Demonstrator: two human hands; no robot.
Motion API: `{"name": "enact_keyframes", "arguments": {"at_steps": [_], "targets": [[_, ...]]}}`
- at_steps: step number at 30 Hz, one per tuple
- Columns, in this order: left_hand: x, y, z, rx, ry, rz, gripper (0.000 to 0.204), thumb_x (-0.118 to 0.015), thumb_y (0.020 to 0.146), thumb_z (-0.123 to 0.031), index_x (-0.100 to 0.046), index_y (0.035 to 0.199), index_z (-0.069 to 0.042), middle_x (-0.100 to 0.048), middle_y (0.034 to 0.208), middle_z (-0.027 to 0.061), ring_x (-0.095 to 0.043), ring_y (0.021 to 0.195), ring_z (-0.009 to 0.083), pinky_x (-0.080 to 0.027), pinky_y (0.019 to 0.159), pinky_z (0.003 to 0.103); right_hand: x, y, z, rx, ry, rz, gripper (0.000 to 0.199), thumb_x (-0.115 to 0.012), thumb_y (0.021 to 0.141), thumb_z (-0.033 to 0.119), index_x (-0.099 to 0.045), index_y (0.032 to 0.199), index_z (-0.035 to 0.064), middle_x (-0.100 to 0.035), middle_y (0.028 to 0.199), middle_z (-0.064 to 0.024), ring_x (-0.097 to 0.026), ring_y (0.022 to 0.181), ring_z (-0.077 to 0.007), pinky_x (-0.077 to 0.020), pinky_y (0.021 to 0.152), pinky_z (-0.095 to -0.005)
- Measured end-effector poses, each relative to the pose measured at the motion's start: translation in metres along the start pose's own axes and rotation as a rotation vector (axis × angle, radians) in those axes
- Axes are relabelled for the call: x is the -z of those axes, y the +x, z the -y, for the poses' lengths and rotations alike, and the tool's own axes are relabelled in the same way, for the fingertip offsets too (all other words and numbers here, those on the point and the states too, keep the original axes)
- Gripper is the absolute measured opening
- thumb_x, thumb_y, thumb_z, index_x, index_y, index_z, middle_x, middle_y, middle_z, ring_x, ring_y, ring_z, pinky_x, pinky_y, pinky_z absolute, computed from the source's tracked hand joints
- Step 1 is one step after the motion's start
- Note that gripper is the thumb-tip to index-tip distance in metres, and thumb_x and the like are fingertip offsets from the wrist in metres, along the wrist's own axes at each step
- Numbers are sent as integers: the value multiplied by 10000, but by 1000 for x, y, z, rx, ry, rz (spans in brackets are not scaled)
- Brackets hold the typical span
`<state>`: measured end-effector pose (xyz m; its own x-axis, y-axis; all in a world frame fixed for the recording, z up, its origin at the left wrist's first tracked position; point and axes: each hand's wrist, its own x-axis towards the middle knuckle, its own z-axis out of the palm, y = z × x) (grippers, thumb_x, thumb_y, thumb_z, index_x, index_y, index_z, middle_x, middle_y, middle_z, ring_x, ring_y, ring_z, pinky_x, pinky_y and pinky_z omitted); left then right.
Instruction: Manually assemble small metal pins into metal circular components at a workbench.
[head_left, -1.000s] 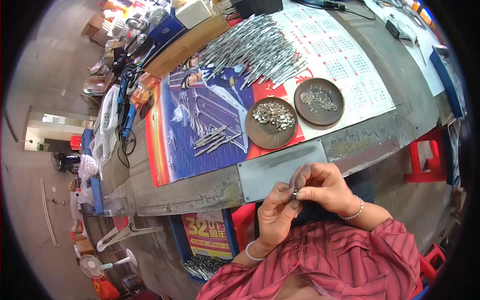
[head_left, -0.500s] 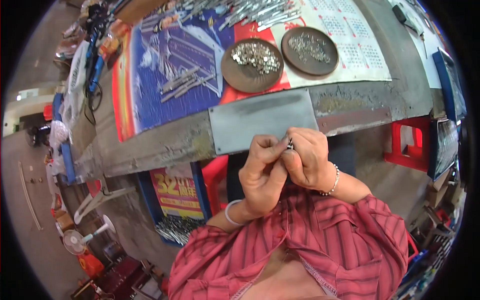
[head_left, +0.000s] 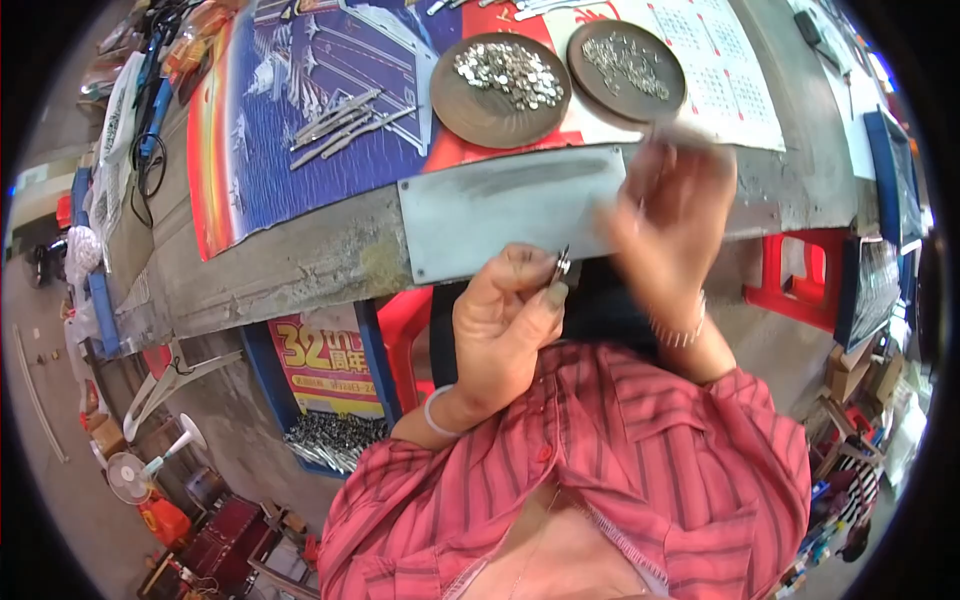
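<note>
Just in front of the table edge, my left hand [head_left: 505, 330] is closed, pinching a small shiny metal piece with a dark pointed tip [head_left: 562, 264] between thumb and fingers. My right hand [head_left: 680, 215] is off to the right of it, over the table edge, below the plate of tiny metal parts. Motion smears its fingers, so I cannot make out whether it holds anything. Beyond my left hand lies a grey metal plate [head_left: 500, 215] with small holes at its corners. One round brown dish [head_left: 470, 125] bears small silvery discs; the other brown dish [head_left: 600, 95] bears tiny pin-like pieces.
Slim metal strips [head_left: 340, 122] lie on a blue and red poster [head_left: 260, 190] to the left. Under the table stands a blue bin [head_left: 262, 375] with many metal pieces. A red stool [head_left: 790, 280] is at the right, beside a blue tray [head_left: 865, 290].
My right hand has let go of the metal piece and moved right and up toward the dishes. My left hand keeps its pinch on the piece. The view has shifted slightly.
</note>
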<state>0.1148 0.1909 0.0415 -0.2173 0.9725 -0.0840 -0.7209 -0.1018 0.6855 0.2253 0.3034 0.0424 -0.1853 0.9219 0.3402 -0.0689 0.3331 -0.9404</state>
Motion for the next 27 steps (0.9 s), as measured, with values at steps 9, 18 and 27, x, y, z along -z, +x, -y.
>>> {"name": "enact_keyframes", "arguments": {"at_steps": [9,18,27], "targets": [[7,-6,-2,121,-192,-75,235,-506,880,72,-559,1062,-67,-518,964,28,-398,587,61,-296,478,201,-17,-9,14,-98,-85,222,639,-773,631,71,-395,1145,33,-484,987,-57,-438,721,-101,-385,595,-234],[9,17,-21,364,-163,-96,196,-491,944,-66,-505,1138,-37,-601,987,92,-467,611,94,-348,510,214,14,12,-17,-20,-86,-23,394,-722,772,73,-483,1082,26,-497,880,1,-416,644,-42,-366,564,-186],[19,58,-54,87,1121,224,211,-565,863,9,-616,1068,-4,-623,936,49,-551,735,102,-441,664,220,65,-1,-24,70,-229,91,96,-594,877,55,-532,874,-18,-526,841,-69,-480,677,-104,-400,603,-218]]}}
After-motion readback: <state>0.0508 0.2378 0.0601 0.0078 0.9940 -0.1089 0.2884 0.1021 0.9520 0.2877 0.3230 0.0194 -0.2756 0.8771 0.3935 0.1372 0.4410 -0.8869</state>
